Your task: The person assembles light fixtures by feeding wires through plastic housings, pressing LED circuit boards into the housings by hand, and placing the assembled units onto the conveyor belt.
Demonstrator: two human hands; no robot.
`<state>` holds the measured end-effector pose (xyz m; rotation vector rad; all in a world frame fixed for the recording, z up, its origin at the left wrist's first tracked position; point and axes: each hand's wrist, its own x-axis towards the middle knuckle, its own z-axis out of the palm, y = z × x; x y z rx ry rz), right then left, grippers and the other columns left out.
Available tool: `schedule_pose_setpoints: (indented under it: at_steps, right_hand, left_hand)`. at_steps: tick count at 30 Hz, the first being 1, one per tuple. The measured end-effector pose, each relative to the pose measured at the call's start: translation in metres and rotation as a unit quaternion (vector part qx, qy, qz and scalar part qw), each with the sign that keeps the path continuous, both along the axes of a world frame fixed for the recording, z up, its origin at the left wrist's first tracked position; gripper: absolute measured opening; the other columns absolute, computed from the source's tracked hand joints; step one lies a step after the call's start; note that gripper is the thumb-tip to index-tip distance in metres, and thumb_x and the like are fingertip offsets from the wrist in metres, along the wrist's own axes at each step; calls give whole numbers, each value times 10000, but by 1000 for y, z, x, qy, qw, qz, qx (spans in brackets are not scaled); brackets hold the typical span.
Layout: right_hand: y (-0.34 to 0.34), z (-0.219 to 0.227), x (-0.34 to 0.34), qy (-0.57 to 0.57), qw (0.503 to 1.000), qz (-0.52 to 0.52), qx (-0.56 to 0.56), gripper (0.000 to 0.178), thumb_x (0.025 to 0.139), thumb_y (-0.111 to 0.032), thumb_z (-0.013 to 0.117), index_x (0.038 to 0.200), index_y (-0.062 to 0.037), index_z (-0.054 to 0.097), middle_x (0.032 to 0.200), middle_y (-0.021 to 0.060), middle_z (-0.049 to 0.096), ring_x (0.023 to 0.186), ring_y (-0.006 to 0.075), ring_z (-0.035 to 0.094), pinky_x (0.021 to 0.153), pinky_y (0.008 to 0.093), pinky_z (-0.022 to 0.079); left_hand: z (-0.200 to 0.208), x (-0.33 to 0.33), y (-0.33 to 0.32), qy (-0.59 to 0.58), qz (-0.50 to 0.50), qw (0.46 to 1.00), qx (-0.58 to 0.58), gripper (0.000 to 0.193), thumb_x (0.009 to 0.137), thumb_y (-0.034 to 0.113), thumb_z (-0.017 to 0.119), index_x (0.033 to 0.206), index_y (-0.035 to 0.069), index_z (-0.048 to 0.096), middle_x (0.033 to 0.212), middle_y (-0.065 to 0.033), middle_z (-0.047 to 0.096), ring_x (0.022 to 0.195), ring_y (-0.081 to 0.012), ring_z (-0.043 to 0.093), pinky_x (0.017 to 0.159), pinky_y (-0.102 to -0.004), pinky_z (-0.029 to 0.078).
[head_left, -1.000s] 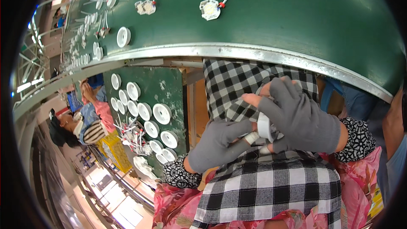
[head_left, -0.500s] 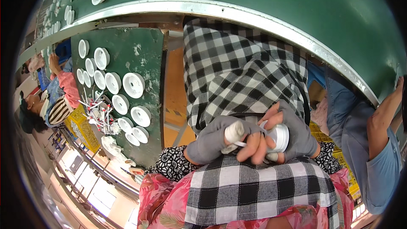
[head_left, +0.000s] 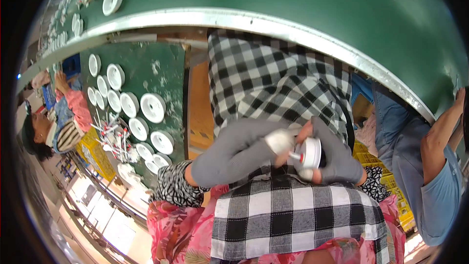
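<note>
Left grip (head_left: 239, 150) has turned; white cup (head_left: 311, 152) sits inside right grip (head_left: 337, 157).

At the left edge of the side table (head_left: 169, 82), a pink-sleeved co-worker (head_left: 77, 103), a yellow crate (head_left: 94, 154) and a crumpled white item (head_left: 130, 175) can be seen, while a blue-shirted co-worker (head_left: 436, 176) is seen by the right end of the main table (head_left: 303, 1).

This looks like a factory workshop for assembly. On the long green desk (head_left: 312, 7) stand white round cups (head_left: 113, 1), alike. At its near side are a smaller desk (head_left: 172, 80) with wired parts (head_left: 116, 139), a yellow crate (head_left: 96, 150), and a seated co-worker (head_left: 75, 105).
</note>
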<state>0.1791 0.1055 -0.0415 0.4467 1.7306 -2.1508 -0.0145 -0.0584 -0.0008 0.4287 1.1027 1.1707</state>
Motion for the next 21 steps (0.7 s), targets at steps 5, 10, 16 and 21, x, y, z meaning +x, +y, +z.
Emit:
schedule_pose_setpoints:
  at_steps: [5, 10, 16, 21]
  right_hand:
    - [16, 10, -31, -108, 993, -43, -4, 800, 704, -571, 759, 1226, -39, 467, 1096, 115, 545, 1031, 205, 561, 893, 329, 453]
    - [0, 10, -39, -28, 993, -112, 10, 863, 762, -654, 695, 1252, -5, 406, 1122, 151, 546, 1100, 248, 567, 912, 355, 474]
    - [37, 14, -23, 104, 991, -80, 37, 769, 807, -552, 699, 1300, 0, 488, 1106, 108, 520, 1062, 229, 582, 865, 356, 490]
    - [41, 20, -24, 414, 774, 80, 473, 406, 744, -303, 735, 1099, -111, 691, 955, 34, 462, 1004, 180, 573, 803, 301, 507]
  left_hand:
    - [11, 8, 16, 713, -52, 695, 76, 657, 739, 472, 743, 1182, 36, 529, 1236, -142, 514, 1129, -281, 521, 993, -500, 343]
    - [-25, 54, 15, 682, -80, 726, 40, 854, 654, 491, 796, 1260, -22, 481, 1176, -139, 544, 1108, -290, 534, 1047, -504, 313]
    - [-21, 42, 5, 370, 23, 929, -16, 940, 643, 379, 880, 1358, 6, 395, 1184, -164, 562, 1087, -330, 577, 952, -412, 452]
    - [-17, 39, -2, 276, -75, 958, 2, 1035, 634, 449, 882, 1393, -9, 346, 1212, -179, 577, 1106, -320, 612, 938, -381, 491]
